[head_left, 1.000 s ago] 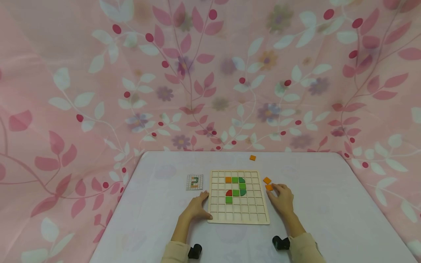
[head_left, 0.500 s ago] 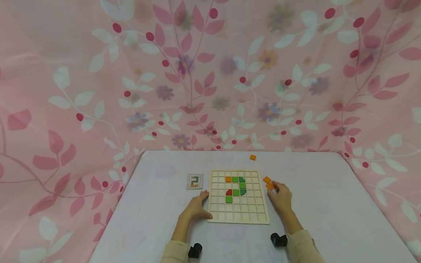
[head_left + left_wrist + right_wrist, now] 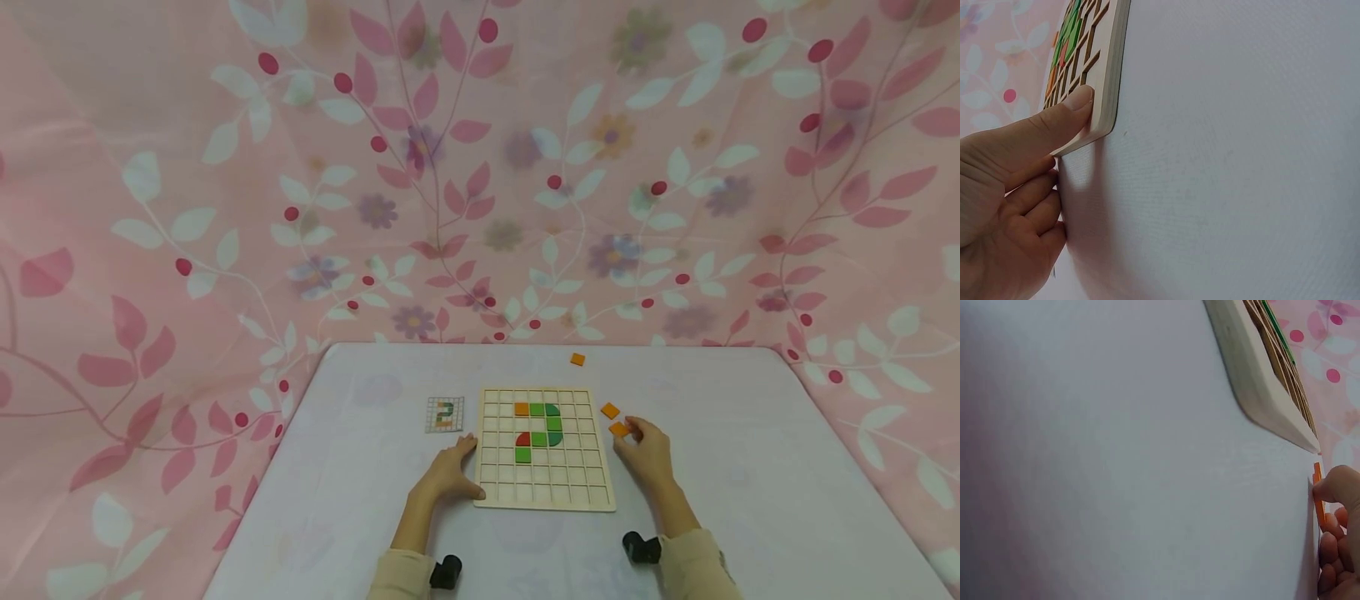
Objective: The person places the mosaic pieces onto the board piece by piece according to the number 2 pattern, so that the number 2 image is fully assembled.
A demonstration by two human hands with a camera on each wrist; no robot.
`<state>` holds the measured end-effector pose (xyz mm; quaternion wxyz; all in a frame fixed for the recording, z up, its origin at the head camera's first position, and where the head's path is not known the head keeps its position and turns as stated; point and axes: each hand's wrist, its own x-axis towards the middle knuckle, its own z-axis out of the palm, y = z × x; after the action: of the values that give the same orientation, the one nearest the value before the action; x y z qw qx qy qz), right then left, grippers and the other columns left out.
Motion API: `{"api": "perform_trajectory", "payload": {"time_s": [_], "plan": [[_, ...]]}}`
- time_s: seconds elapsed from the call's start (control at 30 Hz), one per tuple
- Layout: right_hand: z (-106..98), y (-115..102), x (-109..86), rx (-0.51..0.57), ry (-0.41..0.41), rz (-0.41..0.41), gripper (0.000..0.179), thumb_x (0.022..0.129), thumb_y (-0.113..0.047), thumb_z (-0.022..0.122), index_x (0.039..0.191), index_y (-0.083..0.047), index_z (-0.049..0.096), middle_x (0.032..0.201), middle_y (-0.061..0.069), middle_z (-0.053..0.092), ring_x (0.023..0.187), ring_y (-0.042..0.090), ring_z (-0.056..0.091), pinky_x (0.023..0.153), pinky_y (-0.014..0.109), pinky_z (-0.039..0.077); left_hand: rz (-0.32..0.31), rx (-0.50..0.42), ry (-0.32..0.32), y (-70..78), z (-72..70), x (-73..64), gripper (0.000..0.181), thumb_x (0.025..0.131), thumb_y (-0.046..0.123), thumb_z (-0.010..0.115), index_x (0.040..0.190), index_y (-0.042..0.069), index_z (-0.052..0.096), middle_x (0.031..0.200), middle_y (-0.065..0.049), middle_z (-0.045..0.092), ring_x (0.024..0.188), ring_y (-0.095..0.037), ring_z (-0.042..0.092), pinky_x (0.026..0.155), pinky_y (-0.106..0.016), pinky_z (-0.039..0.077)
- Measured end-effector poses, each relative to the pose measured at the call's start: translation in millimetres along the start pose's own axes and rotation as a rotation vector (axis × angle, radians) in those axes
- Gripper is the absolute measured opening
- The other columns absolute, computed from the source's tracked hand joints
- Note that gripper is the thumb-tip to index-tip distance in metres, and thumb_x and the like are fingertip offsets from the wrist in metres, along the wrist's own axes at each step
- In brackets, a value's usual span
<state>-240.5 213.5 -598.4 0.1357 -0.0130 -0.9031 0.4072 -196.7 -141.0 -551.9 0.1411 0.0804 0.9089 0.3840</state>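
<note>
A wooden grid board [image 3: 558, 479] lies on the table with green, orange and red tiles set in its cells. At its left side, my left hand [image 3: 448, 473] holds the edge, its thumb on the near corner. The left wrist view shows that thumb [image 3: 1054, 125] on top of the frame and the other fingers loosely curled beside it. Right of the board, my right hand [image 3: 647, 454] pinches an orange square tile [image 3: 618, 429] between thumb and fingers. The right wrist view has this tile [image 3: 1319, 500] on edge-on view, close over the table.
A second orange tile [image 3: 611, 411] lies just beyond the pinched one, and another orange tile [image 3: 577, 359] sits near the table's far edge. A small pattern card [image 3: 445, 415] with a gridded coloured figure lies left of the board. A pink floral cloth [image 3: 510, 208] hangs behind the table.
My right hand shifted slightly left and away, then back to the right, and the orange tile at its fingers now lies a little farther from the other one. My left hand and the board stayed put.
</note>
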Motion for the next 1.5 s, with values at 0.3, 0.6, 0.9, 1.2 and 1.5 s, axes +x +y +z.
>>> {"api": "perform_trajectory", "payload": {"time_s": [0.3, 0.6, 0.9, 1.2, 1.5], "plan": [[-1.7, 1.3, -1.6, -0.023, 0.003, -0.080, 0.037, 0.073, -0.004, 0.070, 0.106, 0.010, 0.063, 0.091, 0.019, 0.065, 0.082, 0.027, 0.059, 0.074, 0.041, 0.053, 0.007, 0.010, -0.003, -0.2, -1.5, 2.7, 0.093, 0.059, 0.010, 0.087, 0.139, -0.004, 0.041, 0.148, -0.020, 0.033, 0.136, -0.044, 0.025, 0.111, -0.057, 0.022], [-6.0, -1.4, -1.7, -0.051, -0.053, -0.089, 0.032, 0.071, -0.004, 0.067, 0.100, 0.010, 0.065, 0.091, 0.020, 0.065, 0.083, 0.029, 0.058, 0.075, 0.041, 0.052, 0.008, 0.007, -0.002, -0.7, -1.5, 2.3, 0.093, 0.058, 0.009, 0.087, 0.138, -0.005, 0.041, 0.148, -0.020, 0.033, 0.136, -0.044, 0.026, 0.110, -0.058, 0.023], [3.4, -31.1, -11.7, 0.088, -0.102, -0.138, 0.029, 0.068, 0.002, 0.069, 0.097, 0.005, 0.068, 0.087, 0.012, 0.065, 0.076, 0.021, 0.055, 0.062, 0.025, 0.048, 0.010, 0.001, -0.009, -3.9, -3.5, 2.7, 0.093, 0.059, 0.011, 0.087, 0.139, -0.004, 0.040, 0.149, -0.019, 0.032, 0.137, -0.044, 0.024, 0.111, -0.058, 0.021], [43.6, -76.0, -22.1, 0.143, -0.253, -0.380, 0.024, 0.067, 0.003, 0.071, 0.091, 0.003, 0.068, 0.084, 0.008, 0.065, 0.073, 0.018, 0.056, 0.061, 0.023, 0.051, 0.005, -0.003, -0.010, -5.5, -0.6, 3.1, 0.094, 0.059, 0.010, 0.087, 0.139, -0.004, 0.041, 0.149, -0.019, 0.033, 0.137, -0.044, 0.024, 0.111, -0.058, 0.021], [73.3, -98.3, -30.0, 0.035, -0.401, -0.365, 0.030, 0.066, -0.005, 0.070, 0.096, -0.001, 0.069, 0.094, 0.003, 0.064, 0.088, 0.016, 0.055, 0.078, 0.030, 0.050, 0.021, -0.008, -0.009, -5.6, 1.2, 2.7, 0.093, 0.058, 0.008, 0.087, 0.138, -0.005, 0.041, 0.148, -0.020, 0.033, 0.136, -0.046, 0.025, 0.110, -0.059, 0.022]]}}
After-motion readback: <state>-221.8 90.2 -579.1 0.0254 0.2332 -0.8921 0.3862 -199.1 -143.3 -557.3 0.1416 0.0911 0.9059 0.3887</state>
